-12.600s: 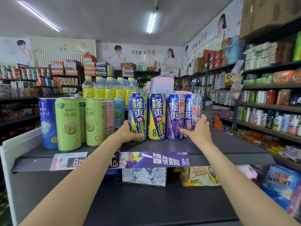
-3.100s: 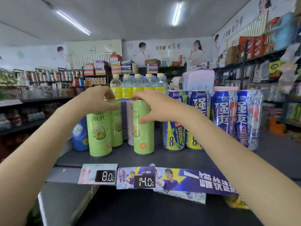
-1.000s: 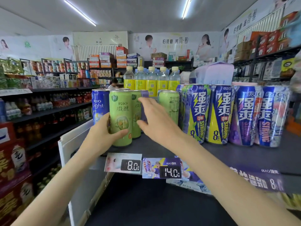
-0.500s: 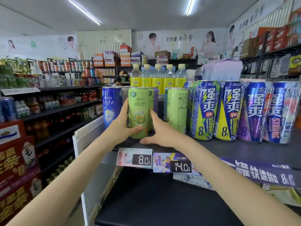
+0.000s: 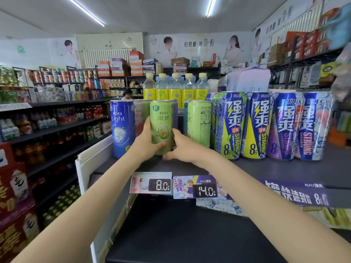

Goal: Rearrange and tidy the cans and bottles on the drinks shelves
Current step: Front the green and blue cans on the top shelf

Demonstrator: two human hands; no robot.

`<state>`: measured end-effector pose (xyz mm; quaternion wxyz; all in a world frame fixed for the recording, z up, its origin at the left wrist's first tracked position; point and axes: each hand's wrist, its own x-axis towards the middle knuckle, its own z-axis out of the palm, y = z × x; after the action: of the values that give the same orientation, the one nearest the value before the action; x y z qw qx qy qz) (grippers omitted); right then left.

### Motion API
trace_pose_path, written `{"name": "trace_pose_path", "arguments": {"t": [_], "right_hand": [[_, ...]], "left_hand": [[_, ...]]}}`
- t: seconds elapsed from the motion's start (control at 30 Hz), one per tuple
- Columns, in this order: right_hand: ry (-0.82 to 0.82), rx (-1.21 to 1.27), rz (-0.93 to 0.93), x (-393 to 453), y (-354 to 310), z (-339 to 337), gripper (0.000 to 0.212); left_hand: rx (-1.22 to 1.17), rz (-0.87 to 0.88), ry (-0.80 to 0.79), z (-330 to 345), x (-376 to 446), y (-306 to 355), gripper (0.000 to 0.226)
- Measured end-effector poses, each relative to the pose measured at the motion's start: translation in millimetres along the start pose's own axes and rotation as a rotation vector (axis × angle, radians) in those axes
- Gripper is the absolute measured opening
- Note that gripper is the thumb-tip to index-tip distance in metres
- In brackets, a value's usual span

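A tall green RIO can (image 5: pixel 161 122) stands upright near the front of the dark top shelf (image 5: pixel 284 171). My left hand (image 5: pixel 145 145) grips its lower left side, thumb across the front. My right hand (image 5: pixel 182 147) curls round its lower right side at the base. A blue RIO Light can (image 5: pixel 122 128) stands to its left, a pink can (image 5: pixel 141 116) behind it, and a second green can (image 5: pixel 199 123) to its right. Several blue-and-yellow and purple Strong cans (image 5: pixel 254 126) line the shelf further right.
Yellow-labelled bottles (image 5: pixel 175 88) stand in a row behind the cans. Price tags reading 8.0 (image 5: pixel 151 184) and 14.0 (image 5: pixel 195 188) hang on the shelf edge. A white end panel (image 5: pixel 83 168) closes the shelf's left side. Stocked shelves line the aisle on the left.
Both hands have settled lower round the front green can, and the view has moved slightly closer. The can stands in about the same spot between the blue can and the second green can.
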<state>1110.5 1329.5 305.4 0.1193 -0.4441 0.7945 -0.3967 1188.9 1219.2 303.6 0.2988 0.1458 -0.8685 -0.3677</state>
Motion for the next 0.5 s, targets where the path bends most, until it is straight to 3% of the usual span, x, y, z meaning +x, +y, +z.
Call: {"name": "trace_pose_path", "arguments": {"t": [0.07, 0.17, 0.23, 0.3, 0.33, 0.43, 0.5], "right_hand": [[0.05, 0.04, -0.011, 2, -3, 1, 0.08], [0.141, 0.024, -0.01, 7, -8, 4, 0.07], [0.162, 0.017, -0.004, 9, -12, 6, 0.068], [0.174, 0.001, 0.005, 12, -15, 6, 0.069], [0.183, -0.008, 0.009, 13, -17, 5, 0.07], [0.189, -0.012, 0.013, 15, -20, 5, 0.07], [0.175, -0.003, 0.011, 15, -19, 5, 0.068]], "left_hand": [[0.167, 0.043, 0.083, -5, -13, 2, 0.071], [0.265, 0.238, 0.385, -19, -42, 2, 0.04], [0.374, 0.316, 0.618, -31, -55, -3, 0.036], [0.545, 0.334, 0.736, -42, -58, -7, 0.044], [0.631, 0.315, 0.722, -45, -57, -8, 0.052], [0.762, 0.006, 0.406, -50, -47, -3, 0.089], [0.814, -0.085, 0.32, -49, -37, -5, 0.099]]}}
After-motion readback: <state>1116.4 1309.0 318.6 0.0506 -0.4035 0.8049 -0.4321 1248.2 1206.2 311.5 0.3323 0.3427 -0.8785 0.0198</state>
